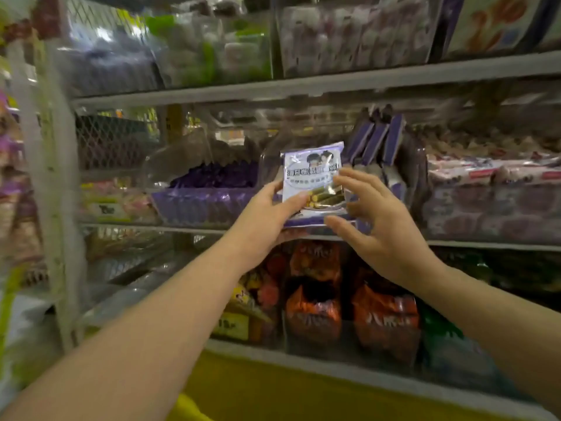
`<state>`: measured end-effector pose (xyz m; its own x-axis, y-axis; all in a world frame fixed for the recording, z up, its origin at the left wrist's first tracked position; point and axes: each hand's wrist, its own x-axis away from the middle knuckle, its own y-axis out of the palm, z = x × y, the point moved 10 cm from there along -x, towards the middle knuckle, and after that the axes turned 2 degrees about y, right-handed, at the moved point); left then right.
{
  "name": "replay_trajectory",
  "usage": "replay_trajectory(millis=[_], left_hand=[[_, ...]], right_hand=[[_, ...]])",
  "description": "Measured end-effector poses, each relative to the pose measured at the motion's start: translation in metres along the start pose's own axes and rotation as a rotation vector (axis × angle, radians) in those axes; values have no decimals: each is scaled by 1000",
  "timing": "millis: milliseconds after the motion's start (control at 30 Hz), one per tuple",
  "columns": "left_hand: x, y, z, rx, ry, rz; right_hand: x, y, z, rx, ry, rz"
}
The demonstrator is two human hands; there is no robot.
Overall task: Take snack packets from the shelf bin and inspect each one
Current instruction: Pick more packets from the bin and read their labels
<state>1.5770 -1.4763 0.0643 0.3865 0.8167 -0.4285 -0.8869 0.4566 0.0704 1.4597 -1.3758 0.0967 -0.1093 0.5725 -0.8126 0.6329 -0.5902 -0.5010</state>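
Note:
A pale purple snack packet, printed with cartoon figures and rolled snacks, stands upright in front of the middle shelf. My left hand grips its lower left edge, thumb across the front. My right hand is spread beside the packet's right edge, fingers straight, fingertips at or just off the wrapper. Behind them is a clear plastic shelf bin with more purple packets standing in it.
Another clear bin of purple packets sits to the left, a pink-packet bin to the right. Orange bags fill the lower shelf. A white wire-mesh rack post stands at the left. Blurred bins line the upper shelf.

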Motion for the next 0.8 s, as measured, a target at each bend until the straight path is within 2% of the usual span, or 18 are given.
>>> replay_trajectory(millis=[100,200,267,367,567,700,800], left_hand=[[18,-9,-27,-75,-16,-35],[35,-13,-53,-202,-9,-86],[46,-9,-74,-321,-8,-154],[56,-5,-105,-364,-22,-194],[57,-10,-140,-359,-107,-174],[61,-22,-145,-150,-185,-39],[68,-29,-151,-84,-234,40]], right_hand=[[21,18,23,-319,234,76],[42,36,45,-486,388,145],[55,57,60,-628,480,99],[73,88,73,-827,589,2],[106,118,105,-875,800,-51],[117,131,97,-818,772,-202],[124,139,92,-808,774,-266]])
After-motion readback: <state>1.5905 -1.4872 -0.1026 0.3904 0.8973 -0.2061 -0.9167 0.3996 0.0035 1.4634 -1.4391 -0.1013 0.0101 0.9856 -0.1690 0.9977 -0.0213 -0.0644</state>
